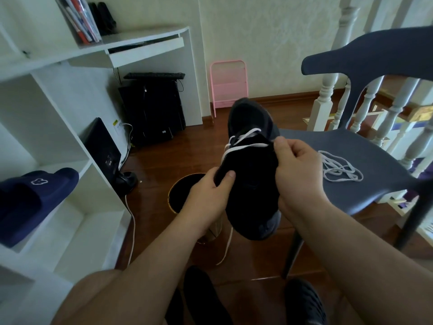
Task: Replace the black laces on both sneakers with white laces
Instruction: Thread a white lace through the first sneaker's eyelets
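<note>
I hold a black sneaker (250, 127) in the air, toe pointing away from me. A white lace (243, 141) crosses its lower eyelets, and one end hangs down below the heel. My left hand (208, 195) grips the shoe's left side near the collar. My right hand (297, 170) pinches the white lace at the shoe's right edge. A second white lace (339, 167) lies loose on the grey chair seat (365, 198). Another dark shoe (201, 294) sits on the floor between my legs.
A white shelf unit (58, 141) with a navy slipper (35, 195) stands to the left. A round bin (185, 193) sits on the wooden floor under my hands. A computer tower (152, 109), a pink folding stool (229, 85) and white banisters (328, 90) lie beyond.
</note>
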Demonstrator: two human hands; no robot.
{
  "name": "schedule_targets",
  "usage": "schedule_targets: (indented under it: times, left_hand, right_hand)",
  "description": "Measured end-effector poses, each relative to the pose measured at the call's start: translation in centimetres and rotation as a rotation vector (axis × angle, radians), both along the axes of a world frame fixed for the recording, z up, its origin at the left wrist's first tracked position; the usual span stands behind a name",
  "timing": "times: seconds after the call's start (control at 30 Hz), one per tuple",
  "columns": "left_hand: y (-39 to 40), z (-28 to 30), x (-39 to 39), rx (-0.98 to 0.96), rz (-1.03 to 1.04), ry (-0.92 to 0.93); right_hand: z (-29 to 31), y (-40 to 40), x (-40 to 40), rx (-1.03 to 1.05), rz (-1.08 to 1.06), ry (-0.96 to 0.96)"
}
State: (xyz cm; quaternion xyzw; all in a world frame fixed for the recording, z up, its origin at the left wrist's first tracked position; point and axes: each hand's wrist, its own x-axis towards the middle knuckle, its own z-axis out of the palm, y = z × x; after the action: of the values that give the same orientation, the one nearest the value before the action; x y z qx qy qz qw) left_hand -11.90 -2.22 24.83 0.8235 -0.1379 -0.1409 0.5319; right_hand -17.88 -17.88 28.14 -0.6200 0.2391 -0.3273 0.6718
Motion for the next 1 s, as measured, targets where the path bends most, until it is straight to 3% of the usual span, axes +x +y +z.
schedule_targets:
  times: [0.13, 0.2, 0.33, 0.37, 0.4, 0.5, 0.57, 0.6, 0.77, 0.87, 1.0]
  left_hand:
    - [0.1, 0.4, 0.5, 0.007, 0.156, -0.276]
    - [0.8, 0.5, 1.7, 0.048, 0.226, -0.371]
    - [2.3, 0.3, 3.1, 0.123, 0.285, -0.457]
    - [2.4, 0.3, 3.1, 0.109, 0.291, -0.468]
    - [2.5, 0.2, 3.1, 0.094, 0.294, -0.48]
    - [2.4, 0.2, 2.9, 0.12, 0.266, -0.59]
    - [2.2, 0.2, 2.6, 0.152, 0.251, -0.648]
    - [2.1, 0.2, 2.5, 0.157, 0.247, -0.655]
    - [2.0, 0.0, 2.2, 0.141, 0.264, -0.642]
    - [2.6, 0.1, 3.1, 0.132, 0.315, -0.601]
    - [4.3, 0.8, 4.2, 0.102, 0.439, -0.57]
  right_hand:
    - [-0.3, 0.5, 0.6, 0.432, 0.264, -0.011]
    - [0.5, -1.0, 1.0, 0.631, 0.278, -0.045]
    - [2.9, -6.1, 0.4, 0.996, 0.259, -0.396]
    - [3.3, -6.7, 0.1, 0.918, 0.285, -0.372]
    - [3.4, -6.9, -0.2, 0.689, 0.288, -0.244]
    - [2.4, -4.9, -0.2, -0.453, 0.295, 0.199]
    - [1.1, -3.2, 0.3, -0.927, 0.363, 0.322]
    - [0.7, -2.6, 0.4, -1.017, 0.367, 0.349]
    - [0.0, -2.0, 1.0, -1.051, 0.296, 0.276]
    - [-0.3, -2.7, 1.4, -1.124, 0.262, 0.333]
    - [-1.6, -5.9, 1.9, -1.174, 0.385, 0.902]
